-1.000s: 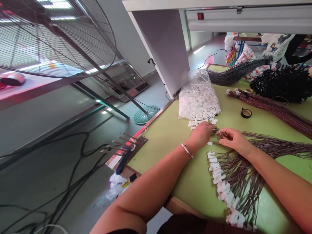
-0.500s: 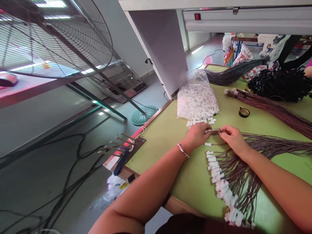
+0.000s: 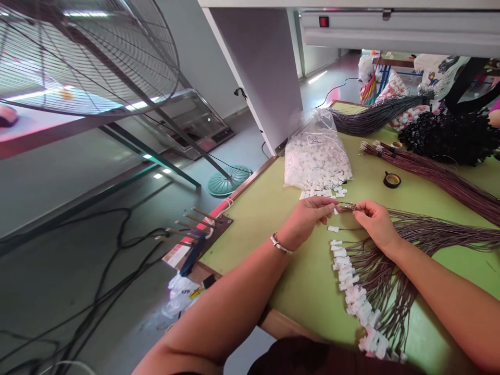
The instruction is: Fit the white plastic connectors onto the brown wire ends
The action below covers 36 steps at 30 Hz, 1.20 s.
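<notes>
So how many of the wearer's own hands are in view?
2. The left hand is on the near side of the clear bag, pinching a small white connector; the right hand pinches brown wires near their ends. Some fingers are hidden.

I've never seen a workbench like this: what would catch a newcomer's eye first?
First, probably, the big wire-caged fan at the picture's upper left. Then the curved row of white plastic connectors on brown wires, running across the green tabletop toward its near edge. Just beyond the left hand, a clear plastic bag bulges with similar white pieces.
</notes>
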Motion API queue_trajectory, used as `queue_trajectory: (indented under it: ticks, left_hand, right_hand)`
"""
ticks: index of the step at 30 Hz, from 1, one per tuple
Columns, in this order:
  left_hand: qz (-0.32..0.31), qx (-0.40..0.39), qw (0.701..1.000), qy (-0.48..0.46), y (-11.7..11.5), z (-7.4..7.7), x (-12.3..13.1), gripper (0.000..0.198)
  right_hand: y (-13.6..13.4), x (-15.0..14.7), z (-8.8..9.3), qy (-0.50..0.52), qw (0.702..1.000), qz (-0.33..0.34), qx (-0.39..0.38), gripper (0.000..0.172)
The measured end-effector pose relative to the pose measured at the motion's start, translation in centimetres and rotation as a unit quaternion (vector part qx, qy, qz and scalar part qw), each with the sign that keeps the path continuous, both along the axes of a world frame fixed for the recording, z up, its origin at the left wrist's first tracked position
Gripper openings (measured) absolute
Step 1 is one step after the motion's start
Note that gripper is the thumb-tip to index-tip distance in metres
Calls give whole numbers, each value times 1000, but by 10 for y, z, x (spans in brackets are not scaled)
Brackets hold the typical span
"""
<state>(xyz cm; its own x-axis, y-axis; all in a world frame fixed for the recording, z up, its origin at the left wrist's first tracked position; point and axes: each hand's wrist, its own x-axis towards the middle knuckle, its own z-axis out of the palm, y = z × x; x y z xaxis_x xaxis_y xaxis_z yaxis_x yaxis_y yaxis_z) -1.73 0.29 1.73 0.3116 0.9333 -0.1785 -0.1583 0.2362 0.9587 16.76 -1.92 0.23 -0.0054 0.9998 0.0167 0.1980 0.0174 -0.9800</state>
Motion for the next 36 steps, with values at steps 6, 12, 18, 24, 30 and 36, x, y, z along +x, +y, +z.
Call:
queue_trajectory:
  ticks: [6,12,18,24,30,36]
  left_hand:
    - [-3,-92,989,-114,-4,-8,6,20]
    - [-9,-106,986,-131,-4,-6,4,19]
    - [-19,-80,989,-122,-3,-8,4,22]
    - [-8,-1,999,-47,-5,-12,12,28]
    - [-19,-35,996,-85,-5,-15,11,31]
    - [-4,-61,993,-102,-4,-15,8,29]
  right_hand:
    - [-6,-4,4,-67,996,-24,52,12]
    - [-7,-4,3,-134,986,-31,92,9]
    - [-7,-4,-1,-168,979,-32,112,9]
    - [-9,-3,-1,-161,980,19,120,10]
    - [-7,0,-1,-121,987,1,108,10]
    - [-7,1,-4,-152,981,1,121,13]
